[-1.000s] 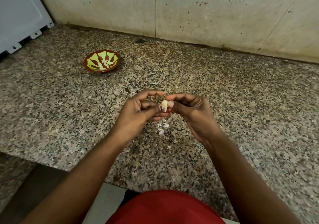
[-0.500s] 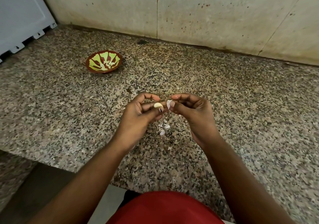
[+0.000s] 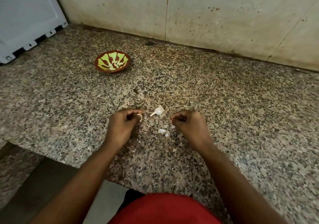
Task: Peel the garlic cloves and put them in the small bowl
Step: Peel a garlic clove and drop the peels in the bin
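My left hand (image 3: 123, 127) has its fingers curled round a pale peeled garlic clove (image 3: 139, 117) that shows at the fingertips. My right hand (image 3: 188, 125) is curled too, and a scrap of white skin (image 3: 172, 126) sits at its fingertips. Between the hands, on the granite counter (image 3: 233, 103), lies the rest of the garlic bulb (image 3: 158, 111) with its stem. Loose white peels (image 3: 163, 131) lie just in front of it. The small brown and green bowl (image 3: 103, 67) stands far left of the hands, with several peeled cloves (image 3: 117, 64) in it.
A stained wall (image 3: 207, 11) runs along the back of the counter. A grey plastic crate (image 3: 25, 16) stands at the far left corner. The counter's front edge steps down at the lower left, close to my red clothing (image 3: 164, 210).
My hands have moved apart and down toward the counter. The clove stayed in my left hand, the skin went with my right. The garlic bulb between them has come into view.
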